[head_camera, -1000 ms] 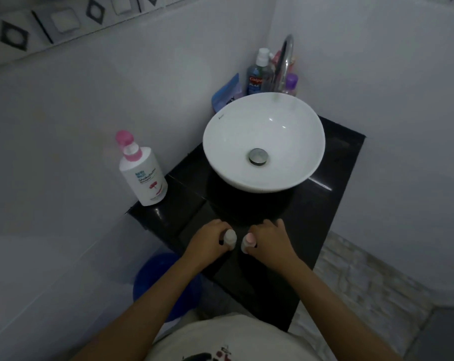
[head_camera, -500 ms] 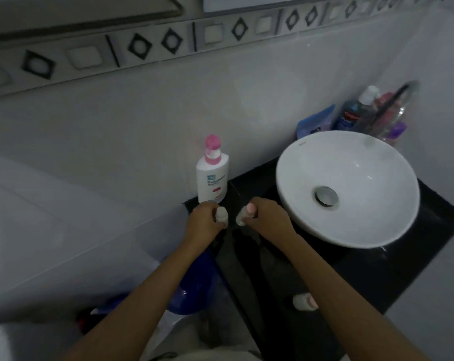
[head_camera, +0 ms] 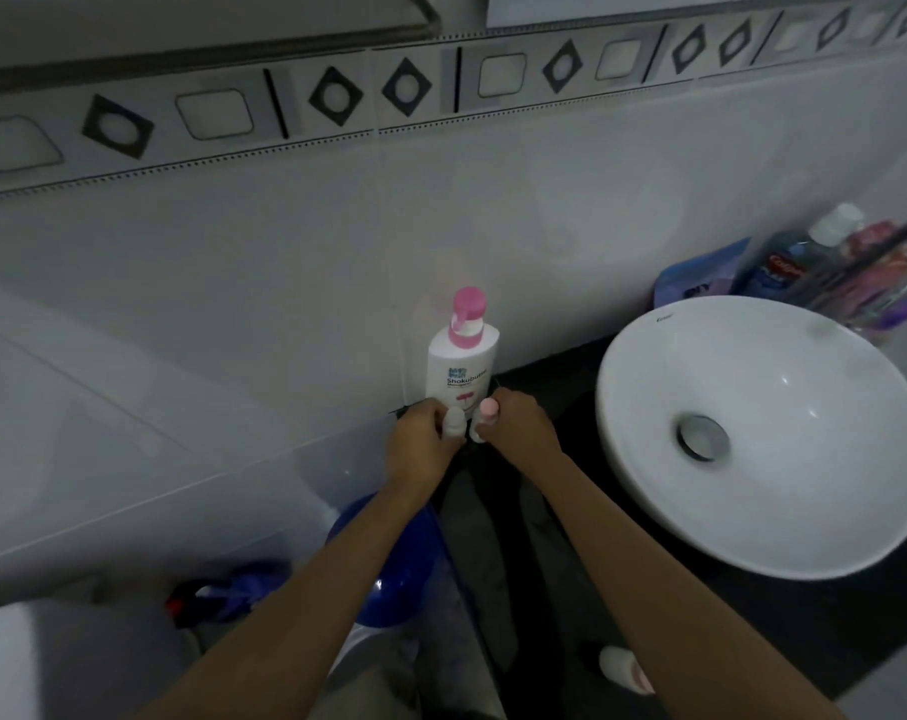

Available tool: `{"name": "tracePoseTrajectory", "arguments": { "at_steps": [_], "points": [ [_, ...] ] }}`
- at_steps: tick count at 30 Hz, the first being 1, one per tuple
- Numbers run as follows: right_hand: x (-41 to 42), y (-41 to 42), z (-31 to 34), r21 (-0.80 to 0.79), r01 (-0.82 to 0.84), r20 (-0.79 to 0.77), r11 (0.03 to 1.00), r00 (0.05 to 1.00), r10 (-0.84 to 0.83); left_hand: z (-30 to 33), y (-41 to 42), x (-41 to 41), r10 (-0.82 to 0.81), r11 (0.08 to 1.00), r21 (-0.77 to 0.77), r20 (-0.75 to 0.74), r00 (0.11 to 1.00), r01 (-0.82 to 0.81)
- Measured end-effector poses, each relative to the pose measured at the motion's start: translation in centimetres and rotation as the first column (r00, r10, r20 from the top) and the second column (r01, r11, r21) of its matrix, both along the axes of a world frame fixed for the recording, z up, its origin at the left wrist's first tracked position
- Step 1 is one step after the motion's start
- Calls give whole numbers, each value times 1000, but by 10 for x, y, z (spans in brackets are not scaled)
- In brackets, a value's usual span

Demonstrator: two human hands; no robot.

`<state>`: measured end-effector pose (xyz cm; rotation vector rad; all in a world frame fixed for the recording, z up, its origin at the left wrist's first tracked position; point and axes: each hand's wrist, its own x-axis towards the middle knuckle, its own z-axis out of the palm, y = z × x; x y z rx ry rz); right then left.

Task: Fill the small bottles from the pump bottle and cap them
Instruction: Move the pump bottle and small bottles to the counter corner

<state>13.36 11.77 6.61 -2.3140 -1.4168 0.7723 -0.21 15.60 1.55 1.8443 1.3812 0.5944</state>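
small bottles (head_camera: 454, 421) mostly hidden by hands (head_camera: 422, 444)

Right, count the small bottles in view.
3. A small white bottle in the left hand, a small pink-capped bottle in the right hand, another small bottle lying on the black counter. More may be hidden.

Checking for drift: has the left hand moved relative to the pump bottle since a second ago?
Yes. The left hand now sits right in front of the pump bottle; earlier it was well right of it.

You're looking at a white basin (head_camera: 763, 433) sitting on the black desk (head_camera: 570, 376), toiletries crowding the corner behind it: a blue mouthwash bottle (head_camera: 799, 257), a blue pouch (head_camera: 700, 275). A blue bucket (head_camera: 394, 558) is sitting below.
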Motion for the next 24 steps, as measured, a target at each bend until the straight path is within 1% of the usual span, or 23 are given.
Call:
{"name": "tracePoseTrajectory", "arguments": {
  "at_steps": [9, 15, 17, 20, 22, 24],
  "points": [
    [-1, 5, -2, 21, 3, -76, 1000, 997, -1, -3, 0, -5, -21, 999, -39, 83, 996, 24],
    [1, 3, -3, -11, -26, -15, 1000, 1000, 26, -2, 0, -7, -44, 998, -45, 90, 995, 49],
    [2, 0, -5, -10, -40, 6, 999, 999, 41, -2, -1, -9, -47, 996, -68, 86, 995, 53],
    [4, -5, -2, -21, -60, 24, 998, 998, 61, -1, -4, -15, -40, 994, -98, 37, 998, 44],
    [6, -13, 5, -29, -68, 17, 997, 998, 68, 1, -10, -23, -25, 999, -34, -16, 1000, 24],
    [8, -29, 16, -16, -62, 10, 998, 998, 63, 1, -18, -36, -26, 995, 96, -60, 998, 32]
  ]
}}
